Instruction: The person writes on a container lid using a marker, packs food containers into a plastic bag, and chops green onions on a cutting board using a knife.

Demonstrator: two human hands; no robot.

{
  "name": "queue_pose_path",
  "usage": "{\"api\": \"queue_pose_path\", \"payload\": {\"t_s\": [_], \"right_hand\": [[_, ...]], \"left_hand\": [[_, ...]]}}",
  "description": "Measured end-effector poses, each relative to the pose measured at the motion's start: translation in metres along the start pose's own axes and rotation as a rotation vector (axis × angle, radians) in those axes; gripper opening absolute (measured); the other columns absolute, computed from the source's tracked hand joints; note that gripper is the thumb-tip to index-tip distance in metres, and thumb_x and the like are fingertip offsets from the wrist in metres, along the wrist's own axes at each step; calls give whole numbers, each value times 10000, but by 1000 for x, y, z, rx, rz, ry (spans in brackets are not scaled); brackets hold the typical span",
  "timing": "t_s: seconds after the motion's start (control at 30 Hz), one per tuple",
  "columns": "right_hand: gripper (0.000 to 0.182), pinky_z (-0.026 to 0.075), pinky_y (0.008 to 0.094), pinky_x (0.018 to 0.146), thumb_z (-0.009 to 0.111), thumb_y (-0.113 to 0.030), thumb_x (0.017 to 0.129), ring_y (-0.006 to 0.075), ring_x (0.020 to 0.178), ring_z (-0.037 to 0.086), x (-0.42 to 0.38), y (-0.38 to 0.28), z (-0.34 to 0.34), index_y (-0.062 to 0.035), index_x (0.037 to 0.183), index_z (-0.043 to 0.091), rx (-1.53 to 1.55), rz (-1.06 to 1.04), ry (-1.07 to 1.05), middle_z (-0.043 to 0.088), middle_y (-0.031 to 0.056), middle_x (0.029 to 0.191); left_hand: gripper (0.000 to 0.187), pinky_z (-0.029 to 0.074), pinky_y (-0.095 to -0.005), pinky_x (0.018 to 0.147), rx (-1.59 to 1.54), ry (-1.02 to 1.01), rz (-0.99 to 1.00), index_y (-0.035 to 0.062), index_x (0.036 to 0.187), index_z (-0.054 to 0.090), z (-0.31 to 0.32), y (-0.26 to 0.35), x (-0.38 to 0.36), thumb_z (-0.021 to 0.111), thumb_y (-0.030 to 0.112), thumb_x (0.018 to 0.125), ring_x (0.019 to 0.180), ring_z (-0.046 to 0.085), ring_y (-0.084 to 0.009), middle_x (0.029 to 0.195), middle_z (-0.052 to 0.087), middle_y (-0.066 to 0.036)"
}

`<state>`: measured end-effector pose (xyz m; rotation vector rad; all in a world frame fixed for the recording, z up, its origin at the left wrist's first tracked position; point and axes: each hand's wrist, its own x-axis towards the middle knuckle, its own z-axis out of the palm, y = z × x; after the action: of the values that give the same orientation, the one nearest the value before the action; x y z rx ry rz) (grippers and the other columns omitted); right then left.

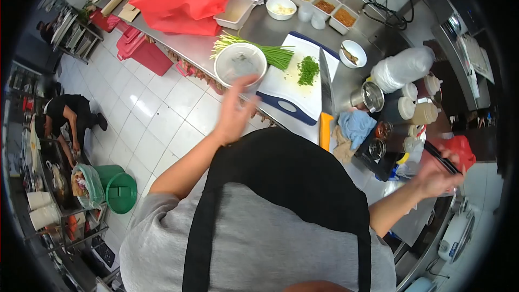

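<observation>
My left hand, blurred by motion with fingers apart, is at the near side of a clear plastic tub. The tub is sharp and stands by the counter's edge. My right hand is closed around a slim black stick-like utensil, far right. Behind the tub lies a bunch of green chives, its end on a white cutting board with dark blue ends. Chopped chives are piled there. A knife with a yellow handle lies along the board's right side.
Beyond the board stand a white bowl, a small bowl and several tubs of ingredients. Squeeze bottles, a metal pot and a blue cloth sit right. A red bag rests left; another person bends over at far left.
</observation>
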<state>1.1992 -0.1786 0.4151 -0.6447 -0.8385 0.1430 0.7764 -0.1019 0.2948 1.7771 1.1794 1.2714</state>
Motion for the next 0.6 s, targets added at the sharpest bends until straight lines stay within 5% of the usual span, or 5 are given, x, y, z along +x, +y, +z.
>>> {"api": "queue_pose_path", "payload": {"t_s": [0.1, 0.13, 0.3, 0.47, 0.6], "right_hand": [[372, 292, 269, 529, 563, -496, 876, 103, 570, 350, -86, 33, 92, -137, 970, 543, 933, 853, -212, 371, -26, 647], [339, 278, 249, 496, 526, -458, 915, 80, 505, 307, -106, 50, 112, -124, 970, 551, 642, 751, -525, 312, -38, 574], [287, 255, 248, 431, 411, -351, 989, 72, 412, 257, -163, 57, 178, -93, 973, 535, 526, 933, -513, 297, -59, 537], [369, 274, 256, 418, 429, -396, 974, 75, 421, 313, -78, 57, 167, -42, 988, 531, 1062, 750, -551, 304, -22, 522], [685, 393, 256, 473, 343, -656, 885, 150, 540, 489, -77, 104, 220, -10, 890, 572, 678, 891, -540, 501, 65, 663]], "left_hand": [[618, 419, -366, 931, -49, -336, 284, 79, 1315, 428, 33, 32, 21, 680, 162, 757, 1179, 487, -274, 1298, 492, -122], [539, 444, -383, 874, 84, -260, 496, 60, 1197, 503, 42, 47, 29, 718, 279, 754, 1083, 522, -322, 1164, 544, -148], [351, 456, -439, 714, 118, -401, 309, 42, 884, 550, 46, 20, 12, 663, 365, 806, 778, 566, -359, 785, 545, -148], [327, 470, -428, 746, -2, -526, 155, 33, 913, 554, 7, -23, -10, 638, 339, 832, 822, 584, -368, 859, 582, -163], [315, 446, -420, 881, 111, -355, 169, 19, 911, 548, -15, -51, -14, 631, 313, 838, 1041, 551, -360, 1083, 579, -177]]}}
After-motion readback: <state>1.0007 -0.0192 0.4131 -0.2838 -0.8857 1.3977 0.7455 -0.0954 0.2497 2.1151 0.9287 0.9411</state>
